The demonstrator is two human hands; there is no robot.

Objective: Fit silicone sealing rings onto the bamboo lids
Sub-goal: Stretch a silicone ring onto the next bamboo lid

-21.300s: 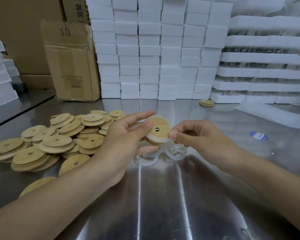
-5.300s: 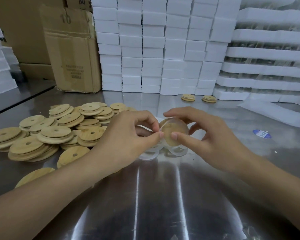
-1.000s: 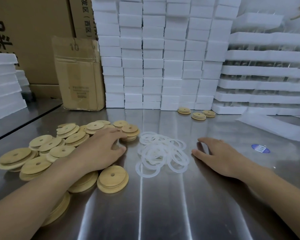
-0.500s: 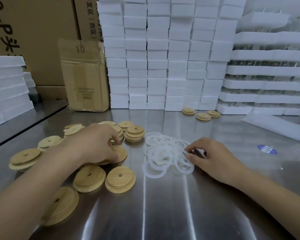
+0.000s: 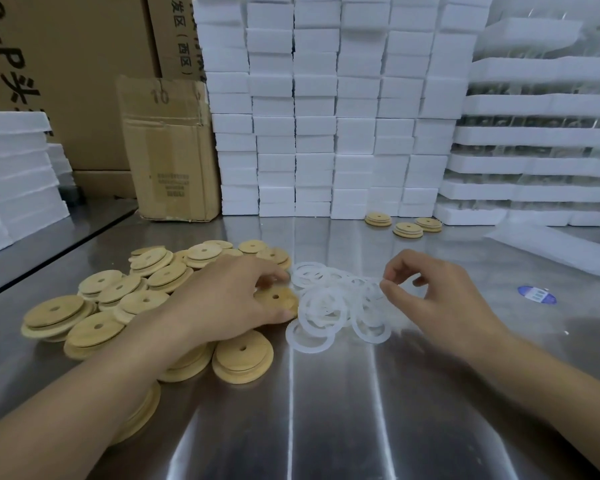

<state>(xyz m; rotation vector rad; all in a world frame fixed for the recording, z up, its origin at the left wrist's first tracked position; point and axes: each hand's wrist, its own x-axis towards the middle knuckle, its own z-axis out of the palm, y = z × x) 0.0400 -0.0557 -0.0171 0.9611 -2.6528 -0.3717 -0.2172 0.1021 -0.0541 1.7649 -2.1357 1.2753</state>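
A heap of round bamboo lids [image 5: 136, 292], each with a centre hole, covers the left of the steel table [image 5: 343, 410]. My left hand [image 5: 222, 303] reaches over the heap and grips one bamboo lid [image 5: 278, 298] at its right edge, fingers above and thumb below. Just right of it lies a loose pile of translucent white silicone rings [image 5: 321, 308]. My right hand [image 5: 444, 303] hovers over the pile's right side. Its thumb and forefinger pinch one ring [image 5: 370, 288], which looks blurred.
Three separate bamboo lids [image 5: 407, 229] lie at the back, in front of a wall of white foam blocks [image 5: 326, 116]. Foam trays [image 5: 534, 150] stack at the right, a cardboard box [image 5: 170, 150] at back left. A blue sticker [image 5: 537, 294] lies on the table to the right.
My left hand slid right across the heap and took hold of a lid beside the rings. My right hand rose from the table and pinched a ring.
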